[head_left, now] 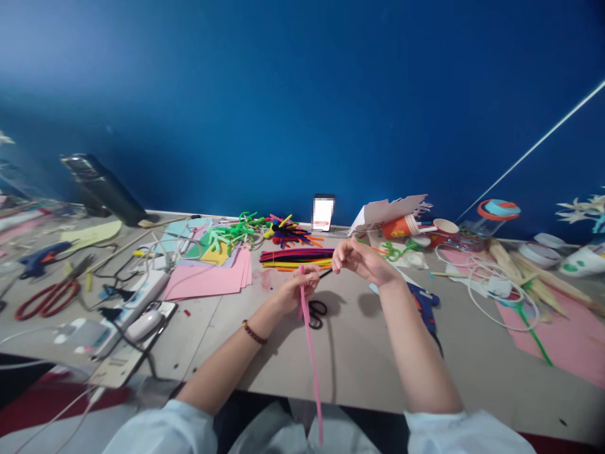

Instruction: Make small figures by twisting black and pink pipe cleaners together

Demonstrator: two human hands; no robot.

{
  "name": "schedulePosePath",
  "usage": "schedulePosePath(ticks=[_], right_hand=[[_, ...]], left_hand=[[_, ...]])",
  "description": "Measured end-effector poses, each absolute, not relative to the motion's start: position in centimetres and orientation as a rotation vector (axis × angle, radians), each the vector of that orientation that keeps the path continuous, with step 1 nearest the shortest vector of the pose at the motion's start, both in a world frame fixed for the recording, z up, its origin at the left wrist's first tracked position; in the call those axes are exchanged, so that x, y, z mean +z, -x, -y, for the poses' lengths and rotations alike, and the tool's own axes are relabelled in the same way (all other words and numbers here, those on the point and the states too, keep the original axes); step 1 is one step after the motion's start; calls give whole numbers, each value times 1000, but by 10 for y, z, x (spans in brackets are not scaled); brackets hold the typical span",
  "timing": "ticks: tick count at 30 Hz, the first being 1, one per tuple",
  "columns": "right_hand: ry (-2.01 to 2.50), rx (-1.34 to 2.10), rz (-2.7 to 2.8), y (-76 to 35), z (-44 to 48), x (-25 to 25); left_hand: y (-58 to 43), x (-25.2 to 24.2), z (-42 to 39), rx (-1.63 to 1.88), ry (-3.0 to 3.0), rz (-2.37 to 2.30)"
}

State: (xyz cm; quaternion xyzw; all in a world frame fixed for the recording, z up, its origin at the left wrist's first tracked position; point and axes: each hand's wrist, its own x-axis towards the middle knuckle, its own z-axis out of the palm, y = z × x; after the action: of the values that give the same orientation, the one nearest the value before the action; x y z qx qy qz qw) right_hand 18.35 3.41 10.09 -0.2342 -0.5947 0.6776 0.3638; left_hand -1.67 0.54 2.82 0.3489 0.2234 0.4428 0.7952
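Note:
My left hand [299, 290] is closed around a pink pipe cleaner [312, 366], whose long end hangs down toward my lap. To its right, my right hand [360, 261] is raised above the table, fingers loosely bent and apart, and nothing shows in it. Black-handled scissors [316, 314] lie on the table just below my left hand. Behind both hands is a bundle of pipe cleaners [293, 257] in purple, red, yellow and orange. A blue glue gun [428, 306] lies beyond my right forearm, which partly hides it.
Pink paper sheets [205, 280], green pipe-cleaner shapes [231, 233] and a power strip [135, 309] are on the left, with red-handled scissors [50, 296]. A phone [324, 213] leans on the blue wall. Paper cups [401, 227] and a white cable [501, 284] lie right.

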Motion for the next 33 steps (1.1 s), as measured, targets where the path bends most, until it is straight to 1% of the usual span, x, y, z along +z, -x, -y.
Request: schedulePosePath(ticks=[11,22,27,33], right_hand=[[599,1757,1620,-178,-35,95],[557,1833,1681,-169,-34,90],[572,1843,1694,-166,-34,88],[623,1796,1726,-173,-35,91]], left_hand=[[14,24,-8,1073,-820,-637],[12,27,-8,1069,-927,-739],[11,21,-10,1095,-946,-778],[12,17,-12,1130,-884,-808]])
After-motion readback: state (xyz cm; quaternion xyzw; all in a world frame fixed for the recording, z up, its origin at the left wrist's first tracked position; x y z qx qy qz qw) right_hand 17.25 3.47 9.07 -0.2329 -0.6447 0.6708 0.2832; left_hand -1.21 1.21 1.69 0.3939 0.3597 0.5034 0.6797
